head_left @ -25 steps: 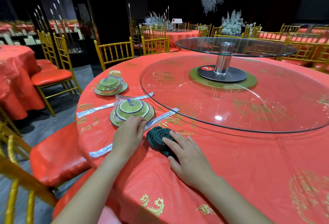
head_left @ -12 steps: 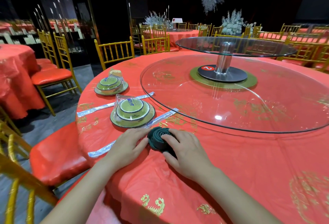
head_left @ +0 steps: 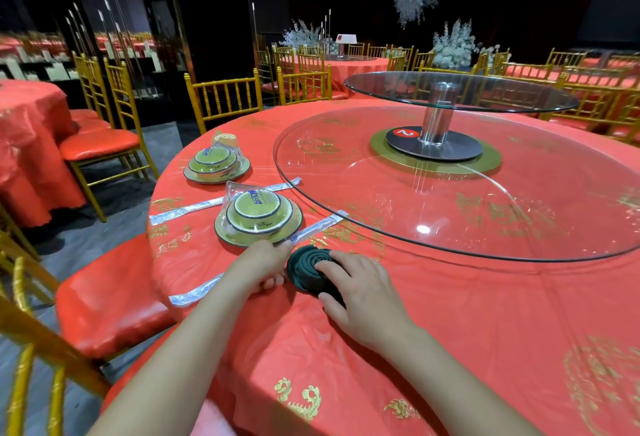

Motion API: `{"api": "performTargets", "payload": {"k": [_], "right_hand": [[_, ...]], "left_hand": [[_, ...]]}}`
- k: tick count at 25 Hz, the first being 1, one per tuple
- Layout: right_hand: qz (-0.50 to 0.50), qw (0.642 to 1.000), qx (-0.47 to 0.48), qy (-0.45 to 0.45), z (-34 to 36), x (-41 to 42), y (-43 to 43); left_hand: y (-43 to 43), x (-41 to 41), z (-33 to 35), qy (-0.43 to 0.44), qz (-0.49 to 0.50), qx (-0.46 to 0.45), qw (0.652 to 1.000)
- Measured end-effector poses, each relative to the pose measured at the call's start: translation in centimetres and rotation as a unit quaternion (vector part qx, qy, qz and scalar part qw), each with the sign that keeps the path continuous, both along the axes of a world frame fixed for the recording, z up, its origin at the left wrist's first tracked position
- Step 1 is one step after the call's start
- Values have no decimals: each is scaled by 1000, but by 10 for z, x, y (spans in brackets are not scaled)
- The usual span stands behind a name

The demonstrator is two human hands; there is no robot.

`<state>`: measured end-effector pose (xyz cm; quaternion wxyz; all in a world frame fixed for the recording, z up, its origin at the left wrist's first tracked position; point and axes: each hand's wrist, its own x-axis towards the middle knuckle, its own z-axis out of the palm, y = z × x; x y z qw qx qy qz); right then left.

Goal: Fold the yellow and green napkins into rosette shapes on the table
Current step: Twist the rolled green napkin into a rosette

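The dark green napkin [head_left: 304, 267] lies rolled into a spiral rosette on the red tablecloth [head_left: 450, 314], near the table's front edge. My right hand [head_left: 360, 292] grips it, fingers curled over the top and thumb on the near side. My left hand [head_left: 265, 267] cups its left side with curled fingers, just in front of the nearer dish set. A pale yellow rolled napkin [head_left: 227, 139] sits behind the farther dish set.
Two wrapped green dish sets [head_left: 258, 219] [head_left: 216, 165] stand left of the napkin, with wrapped chopstick packets [head_left: 194, 207] between them. A large glass turntable [head_left: 450, 193] covers the table's middle. Gold chairs with red seats [head_left: 104, 297] ring the table.
My left hand slid from the nearer dish set down to the napkin's left side and curled. My right hand shifted further onto the rolled napkin.
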<state>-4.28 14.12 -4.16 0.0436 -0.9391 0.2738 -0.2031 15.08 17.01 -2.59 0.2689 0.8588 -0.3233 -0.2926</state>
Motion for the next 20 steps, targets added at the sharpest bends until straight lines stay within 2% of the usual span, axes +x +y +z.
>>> {"api": "performTargets", "payload": {"k": [1, 3, 6, 7, 9, 11, 12, 13, 17, 20], "right_hand": [[-1, 1000, 0, -3, 0, 0, 0], [-2, 1000, 2, -4, 0, 0, 1], [-4, 1000, 6, -5, 0, 0, 2], [-5, 1000, 6, -8, 0, 0, 2], [-7, 1000, -3, -13, 0, 0, 3], [-6, 1000, -9, -7, 1, -1, 3], [-5, 1000, -10, -2, 1, -1, 3], [-4, 1000, -11, 2, 1, -1, 2], [-1, 1000, -12, 2, 2, 3, -1], [-2, 1000, -19, 0, -1, 6, -1]], "left_hand": [[-1, 0, 1, 40, 13, 2, 999], [-3, 1, 1, 63, 28, -25, 997], [-5, 4, 0, 96, 24, -102, 990], [-5, 4, -1, 70, 18, -128, 989], [-2, 4, -9, -104, -4, -146, 984], [2, -1, -18, -275, -3, -129, 953], [3, -2, -19, -310, 3, -125, 942], [3, -2, -19, -314, 7, -125, 941], [8, 9, -14, -241, 1, -109, 965], [10, 9, -12, -266, 4, -72, 961]]}}
